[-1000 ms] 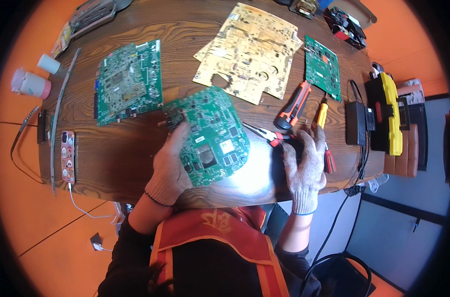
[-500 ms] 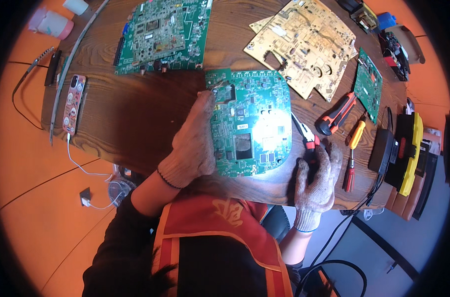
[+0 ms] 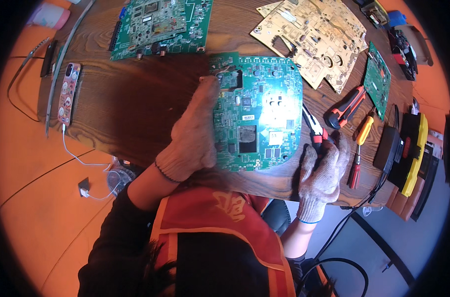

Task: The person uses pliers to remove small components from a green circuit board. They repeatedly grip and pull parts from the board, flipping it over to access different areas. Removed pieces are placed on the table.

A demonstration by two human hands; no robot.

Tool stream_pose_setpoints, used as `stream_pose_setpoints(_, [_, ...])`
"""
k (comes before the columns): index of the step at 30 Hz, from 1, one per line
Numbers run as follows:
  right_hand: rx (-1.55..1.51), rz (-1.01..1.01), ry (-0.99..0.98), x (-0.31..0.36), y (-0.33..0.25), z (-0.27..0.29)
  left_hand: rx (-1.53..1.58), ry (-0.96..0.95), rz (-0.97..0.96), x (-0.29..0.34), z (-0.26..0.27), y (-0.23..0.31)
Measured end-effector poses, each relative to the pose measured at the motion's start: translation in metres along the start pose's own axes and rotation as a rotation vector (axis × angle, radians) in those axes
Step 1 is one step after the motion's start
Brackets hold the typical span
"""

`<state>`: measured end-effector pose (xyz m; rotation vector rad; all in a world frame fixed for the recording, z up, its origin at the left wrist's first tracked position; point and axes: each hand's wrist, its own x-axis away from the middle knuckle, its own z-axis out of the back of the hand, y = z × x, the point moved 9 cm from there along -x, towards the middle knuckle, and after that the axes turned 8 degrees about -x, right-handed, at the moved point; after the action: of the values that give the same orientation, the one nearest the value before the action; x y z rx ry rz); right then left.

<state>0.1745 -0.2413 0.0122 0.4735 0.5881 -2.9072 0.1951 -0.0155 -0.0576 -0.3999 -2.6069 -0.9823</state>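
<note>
A green circuit board [image 3: 279, 126], rounded along its right side and lit by a bright glare, is held tilted up by my left hand [image 3: 192, 133]. The fingers of that gloved hand pass behind the board; one fingertip's glove shows through the rectangular cutout. To the right of the board, my right hand [image 3: 324, 173], also gloved, closes around the handles of red-and-black pliers [image 3: 314, 123]. The pliers' metal jaws point away from me beside the board's edge; much of the handles is hidden by the glove.
Beyond lie more green boards [image 3: 197, 32] and tan boards [image 3: 309, 39]. At the right are a utility knife [image 3: 344, 109], a yellow-handled screwdriver [image 3: 365, 131], a small green board [image 3: 378, 81] and a black adapter [image 3: 386, 148]. A phone [image 3: 69, 94] charges at the left edge.
The whole view has shifted slightly, with the table's things sitting higher in it. Both hands keep nearly the same places relative to the board and pliers.
</note>
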Motion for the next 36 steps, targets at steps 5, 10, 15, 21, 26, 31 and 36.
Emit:
stream_pose_setpoints(5, [0.116, 0.084, -0.046, -0.007, -0.004, -0.001, -0.028, 0.078, 0.037, 0.001, 0.002, -0.003])
stream_pose_setpoints(10, [0.066, 0.126, -0.086, -0.01, 0.007, -0.003, 0.032, 0.114, 0.065, 0.001, 0.002, -0.004])
stream_pose_setpoints(15, [-0.439, -0.287, 0.129, -0.001, 0.053, 0.011, 0.091, -0.006, 0.087, -0.001, -0.008, -0.003])
stream_pose_setpoints(21, [-0.216, -0.048, 0.014, 0.024, 0.021, 0.063, 0.116, -0.008, 0.143, 0.001, -0.019, -0.006])
stream_pose_setpoints(26, [-1.427, -1.089, -0.04, 0.09, 0.055, 0.022, 0.184, 0.17, 0.16, 0.007, -0.023, -0.011])
stream_pose_setpoints(31, [-0.382, -0.427, -0.454, 0.077, 0.021, 0.029, 0.16, 0.342, 0.091, 0.018, -0.02, -0.008])
stream_pose_setpoints(36, [-1.31, -0.658, -0.211, 0.081, 0.029, 0.007, 0.028, 0.373, 0.022, 0.021, -0.006, -0.003])
